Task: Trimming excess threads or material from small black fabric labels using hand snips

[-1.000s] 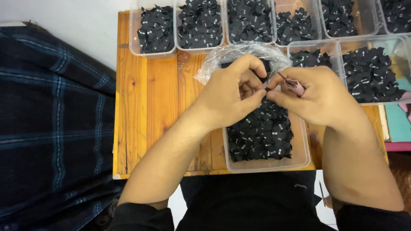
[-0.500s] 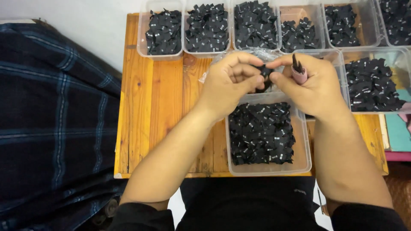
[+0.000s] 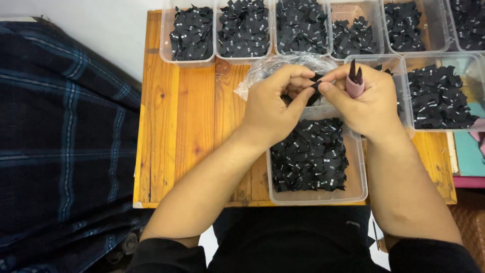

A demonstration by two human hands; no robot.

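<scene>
Small black label (image 3: 314, 87) pinched between fingers of left hand (image 3: 273, 108) and right hand (image 3: 366, 103), pink-handled snips (image 3: 354, 81) gripped in right fist, above clear tray (image 3: 313, 194) on wooden tabletop (image 3: 187, 126)

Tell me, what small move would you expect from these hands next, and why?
Probably dropping the small black piece into the clear tub below. Both the left hand and the right hand pinch it right above that tub, which already holds many like it, while the right hand also grips pink-handled snips.
</scene>
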